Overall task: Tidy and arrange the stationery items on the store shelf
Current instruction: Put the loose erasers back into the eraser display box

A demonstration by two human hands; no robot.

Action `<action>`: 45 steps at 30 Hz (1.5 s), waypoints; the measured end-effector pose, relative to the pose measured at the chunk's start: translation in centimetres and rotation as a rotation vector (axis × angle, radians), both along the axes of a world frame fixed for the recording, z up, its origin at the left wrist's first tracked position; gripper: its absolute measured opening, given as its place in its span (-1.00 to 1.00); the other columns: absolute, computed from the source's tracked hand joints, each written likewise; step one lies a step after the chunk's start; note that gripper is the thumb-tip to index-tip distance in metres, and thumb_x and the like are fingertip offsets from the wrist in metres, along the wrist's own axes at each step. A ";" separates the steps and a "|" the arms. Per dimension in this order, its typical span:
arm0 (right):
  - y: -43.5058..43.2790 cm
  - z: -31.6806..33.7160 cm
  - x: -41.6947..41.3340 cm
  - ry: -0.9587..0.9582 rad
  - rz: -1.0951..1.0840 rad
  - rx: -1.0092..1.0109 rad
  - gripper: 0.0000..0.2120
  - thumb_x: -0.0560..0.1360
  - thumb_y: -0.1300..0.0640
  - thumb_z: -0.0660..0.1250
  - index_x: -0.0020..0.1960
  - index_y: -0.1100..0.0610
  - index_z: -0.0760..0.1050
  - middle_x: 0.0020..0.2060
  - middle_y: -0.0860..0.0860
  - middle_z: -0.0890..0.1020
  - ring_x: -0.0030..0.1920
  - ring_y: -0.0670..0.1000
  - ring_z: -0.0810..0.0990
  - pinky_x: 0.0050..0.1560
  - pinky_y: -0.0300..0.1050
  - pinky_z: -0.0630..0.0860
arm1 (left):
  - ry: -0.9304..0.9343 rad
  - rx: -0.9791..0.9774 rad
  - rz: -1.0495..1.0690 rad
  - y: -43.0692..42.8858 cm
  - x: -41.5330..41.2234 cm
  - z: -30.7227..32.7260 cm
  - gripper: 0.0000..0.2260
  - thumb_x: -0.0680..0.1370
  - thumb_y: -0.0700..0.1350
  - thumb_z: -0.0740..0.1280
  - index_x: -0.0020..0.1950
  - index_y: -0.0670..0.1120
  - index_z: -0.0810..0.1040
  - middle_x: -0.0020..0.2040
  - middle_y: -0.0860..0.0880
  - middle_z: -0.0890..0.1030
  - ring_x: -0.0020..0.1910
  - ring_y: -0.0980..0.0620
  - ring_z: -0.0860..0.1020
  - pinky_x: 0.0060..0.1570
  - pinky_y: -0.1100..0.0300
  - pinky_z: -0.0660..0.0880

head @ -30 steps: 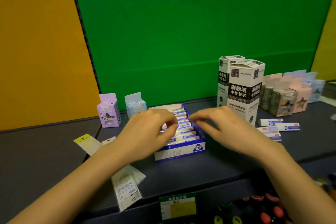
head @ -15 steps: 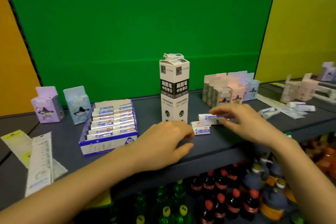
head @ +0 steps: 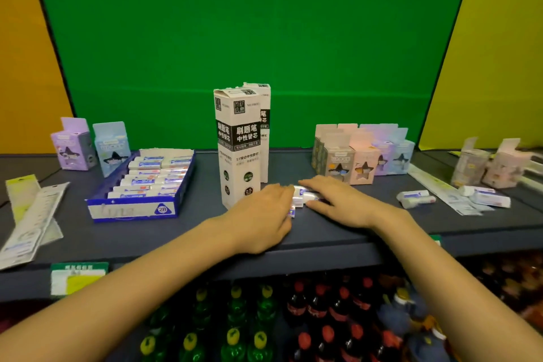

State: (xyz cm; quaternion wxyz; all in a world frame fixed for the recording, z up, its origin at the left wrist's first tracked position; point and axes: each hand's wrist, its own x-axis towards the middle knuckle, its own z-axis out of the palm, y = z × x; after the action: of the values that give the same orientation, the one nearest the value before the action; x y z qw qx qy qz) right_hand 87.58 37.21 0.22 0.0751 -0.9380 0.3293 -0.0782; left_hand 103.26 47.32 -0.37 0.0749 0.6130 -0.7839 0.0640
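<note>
A few loose erasers [head: 302, 196] are lying on the shelf [head: 199, 232] right between the two hands, which are sitting close together with only the erasers separating them. The left hand [head: 263, 216] is resting palm down on the shelf just to their left, its fingers fairly straight and their tips touching the erasers' left ends. The right hand [head: 338, 200] is reaching in from the other side, its fingers lying stretched across the top of the erasers and its thumb lying along their near side; neither hand is curling round them. Just beyond the left hand, two tall refill boxes [head: 239, 153] are standing upright, one behind the other. Further out past the left hand, a blue tray [head: 132, 211] is holding rows of the same erasers, with two pastel boxes [head: 72, 150] standing behind it and ruler packets [head: 32, 214] lying beyond it. Behind the right hand, a cluster of star boxes [head: 352, 160] is standing near the back, and more erasers [head: 414, 199] are lying well off to that hand's right. Below the forearms, bottles [head: 317, 308] are filling the lower shelf.
</note>
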 end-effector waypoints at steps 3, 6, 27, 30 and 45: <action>-0.4 -0.1 -0.3 0.018 0.002 -0.041 -0.54 0.57 -0.01 0.15 0.43 0.12 0.23 0.28 0.11 0.38 0.28 0.06 0.35 0.32 -0.12 0.24 | -0.075 0.031 0.026 -0.6 -0.3 0.2 -0.67 0.60 -0.04 0.05 0.28 -0.19 0.30 0.21 -0.18 0.40 0.17 -0.11 0.37 0.21 0.08 0.30; -0.6 0.1 -0.5 -0.013 -0.004 0.030 -0.57 0.55 -0.02 0.19 0.37 0.10 0.28 0.20 0.10 0.39 0.17 0.04 0.40 0.28 -0.11 0.31 | -0.058 0.096 0.041 -1.0 -0.3 0.5 -0.67 0.60 0.01 0.07 0.22 -0.20 0.34 0.16 -0.18 0.39 0.13 -0.10 0.37 0.22 0.06 0.31; -0.5 -0.8 -1.9 -0.256 0.050 0.012 -0.81 0.54 -0.07 0.18 0.08 0.00 0.29 -0.08 -0.01 0.49 -0.05 0.05 0.48 -0.01 -0.04 0.44 | 0.335 0.334 0.057 -0.7 0.1 2.1 -0.80 0.52 0.01 0.29 -0.06 -0.05 0.31 -0.25 0.11 0.37 -0.24 0.08 0.37 -0.29 0.31 0.29; -0.3 -0.5 -2.1 -0.293 0.016 -0.028 -0.73 0.54 -0.11 0.17 0.15 0.00 0.28 -0.10 -0.01 0.49 -0.08 0.05 0.47 -0.03 -0.02 0.43 | 0.357 0.324 0.063 -0.3 0.1 2.0 -0.79 0.51 0.00 0.30 -0.07 -0.07 0.32 -0.24 0.08 0.37 -0.23 0.05 0.36 -0.29 0.21 0.27; 8.0 3.7 -1.4 -0.401 0.164 -0.107 -0.69 0.45 -0.30 0.01 0.04 -0.14 0.28 -0.21 -0.07 0.54 -0.20 -0.03 0.51 -0.15 0.04 0.49 | 0.656 -0.033 0.071 8.7 5.9 3.6 -0.84 0.53 0.07 0.16 -0.11 -0.01 0.31 -0.31 0.04 0.46 -0.31 0.18 0.43 -0.27 0.39 0.35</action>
State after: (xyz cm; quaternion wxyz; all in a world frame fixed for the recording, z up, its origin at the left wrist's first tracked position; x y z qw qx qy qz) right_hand 86.21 45.24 3.90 0.0954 -0.9298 0.2259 -0.2743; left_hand 109.11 56.06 3.19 0.3309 0.6266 -0.6951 -0.1217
